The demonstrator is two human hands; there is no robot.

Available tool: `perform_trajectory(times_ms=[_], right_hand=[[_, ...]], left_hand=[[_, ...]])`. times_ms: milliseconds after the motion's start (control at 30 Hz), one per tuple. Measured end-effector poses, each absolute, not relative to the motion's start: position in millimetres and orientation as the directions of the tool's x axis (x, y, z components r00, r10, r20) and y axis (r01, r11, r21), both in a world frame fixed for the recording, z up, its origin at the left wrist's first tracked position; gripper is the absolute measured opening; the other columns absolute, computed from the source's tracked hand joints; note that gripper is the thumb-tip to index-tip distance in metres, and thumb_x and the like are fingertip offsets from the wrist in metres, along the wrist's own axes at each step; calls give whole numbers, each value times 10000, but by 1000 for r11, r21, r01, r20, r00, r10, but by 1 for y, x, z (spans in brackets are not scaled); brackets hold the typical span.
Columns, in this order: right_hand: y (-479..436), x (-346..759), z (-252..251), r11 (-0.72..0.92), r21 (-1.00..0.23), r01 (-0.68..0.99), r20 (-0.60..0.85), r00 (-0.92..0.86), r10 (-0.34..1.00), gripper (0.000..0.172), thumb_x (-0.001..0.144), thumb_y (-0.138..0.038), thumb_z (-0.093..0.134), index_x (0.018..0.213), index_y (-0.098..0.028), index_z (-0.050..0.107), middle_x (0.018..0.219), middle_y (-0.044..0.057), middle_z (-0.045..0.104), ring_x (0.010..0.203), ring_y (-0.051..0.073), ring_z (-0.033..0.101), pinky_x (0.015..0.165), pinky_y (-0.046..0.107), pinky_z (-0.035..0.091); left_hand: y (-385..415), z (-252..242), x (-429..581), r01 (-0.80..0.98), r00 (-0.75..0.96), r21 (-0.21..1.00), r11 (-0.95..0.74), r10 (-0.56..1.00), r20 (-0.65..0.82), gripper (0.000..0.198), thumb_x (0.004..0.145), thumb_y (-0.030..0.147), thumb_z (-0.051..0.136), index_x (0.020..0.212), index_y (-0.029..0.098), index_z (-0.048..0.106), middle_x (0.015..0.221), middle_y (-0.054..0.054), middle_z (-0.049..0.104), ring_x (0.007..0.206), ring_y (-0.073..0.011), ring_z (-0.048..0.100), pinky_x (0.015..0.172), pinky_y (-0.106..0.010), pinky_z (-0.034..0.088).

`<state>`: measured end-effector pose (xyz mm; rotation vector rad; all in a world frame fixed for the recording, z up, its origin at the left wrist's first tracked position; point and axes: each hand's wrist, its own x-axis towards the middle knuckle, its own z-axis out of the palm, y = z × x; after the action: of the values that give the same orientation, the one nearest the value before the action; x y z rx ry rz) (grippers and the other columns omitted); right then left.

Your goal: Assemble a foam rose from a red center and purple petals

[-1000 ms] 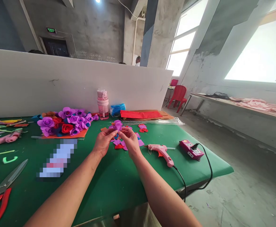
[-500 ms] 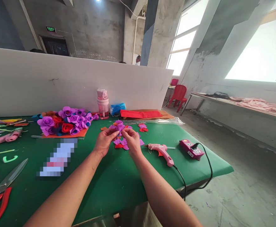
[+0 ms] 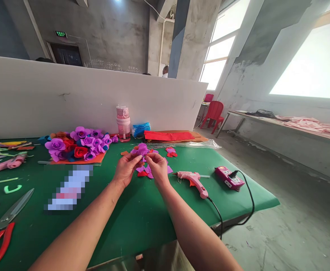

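Both my hands meet over the middle of the green table [image 3: 142,214]. My left hand [image 3: 124,169] and my right hand [image 3: 157,168] pinch a purple foam flower [image 3: 142,149] between their fingertips, just above the tabletop. Loose purple and red petal pieces [image 3: 145,172] lie on the table under and behind my hands. A pink glue gun [image 3: 193,181] lies to the right of my right hand, with its black cord running off the table's edge.
A pile of finished purple, red and blue foam roses [image 3: 78,146] sits at the back left. A pink bottle [image 3: 123,124] stands by the white partition. Red-handled scissors [image 3: 1,226] lie at the near left. A pink power strip [image 3: 229,178] sits at the right.
My hands sank a little toward the table with the purple flower and kept working it between the fingertips. Nothing else moved.
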<state>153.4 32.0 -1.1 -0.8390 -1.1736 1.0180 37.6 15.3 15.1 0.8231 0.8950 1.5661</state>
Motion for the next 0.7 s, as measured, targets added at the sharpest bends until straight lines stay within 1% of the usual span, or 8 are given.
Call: perform_trajectory(times_ms=[133, 267, 400, 500, 600, 700], right_hand=[[32, 153, -4, 376, -921, -101, 367, 97, 925, 182, 716, -348, 617, 741, -183, 689, 669, 7, 681, 622, 156, 586, 600, 268, 463], [29, 151, -5, 440, -897, 49, 443, 113, 889, 184, 768, -329, 586, 804, -194, 706, 758, 27, 714, 671, 168, 621, 667, 288, 489], [23, 151, -3, 524, -816, 243, 555, 76, 829, 194, 822, -293, 550, 882, -224, 721, 821, 39, 699, 716, 177, 611, 723, 310, 482], [19, 150, 0, 553, -756, 351, 597, 24, 802, 230, 839, -254, 525, 947, -236, 727, 834, 52, 689, 758, 194, 605, 767, 331, 469], [16, 150, 2, 563, -731, 387, 612, 6, 791, 242, 838, -251, 531, 970, -234, 733, 842, 60, 693, 774, 203, 607, 791, 340, 462], [17, 150, 1, 540, -778, 322, 584, 55, 810, 234, 850, -285, 530, 941, -222, 736, 825, 55, 698, 745, 193, 610, 761, 330, 475]], left_hand=[[15, 15, 39, -432, -173, 889, -150, 982, 81, 342, 489, 285, 881, 777, 156, 750, 730, -15, 706, 620, -114, 600, 625, -247, 507], [14, 15, 41, -382, -189, 904, -192, 974, 127, 394, 502, 303, 879, 845, 160, 747, 825, -36, 735, 679, -130, 616, 634, -251, 496], [15, 15, 41, -320, -213, 914, -250, 959, 188, 425, 538, 333, 863, 903, 159, 729, 975, -71, 740, 768, -163, 644, 630, -253, 485], [16, 14, 41, -294, -234, 916, -274, 949, 210, 398, 546, 347, 856, 860, 148, 714, 1006, -93, 736, 835, -201, 665, 638, -267, 495], [16, 14, 40, -336, -245, 905, -261, 952, 183, 397, 524, 338, 864, 830, 143, 704, 1005, -94, 737, 844, -211, 677, 666, -285, 518], [14, 16, 40, -359, -236, 905, -227, 960, 147, 423, 513, 326, 873, 856, 143, 707, 949, -81, 744, 791, -202, 687, 681, -302, 529]])
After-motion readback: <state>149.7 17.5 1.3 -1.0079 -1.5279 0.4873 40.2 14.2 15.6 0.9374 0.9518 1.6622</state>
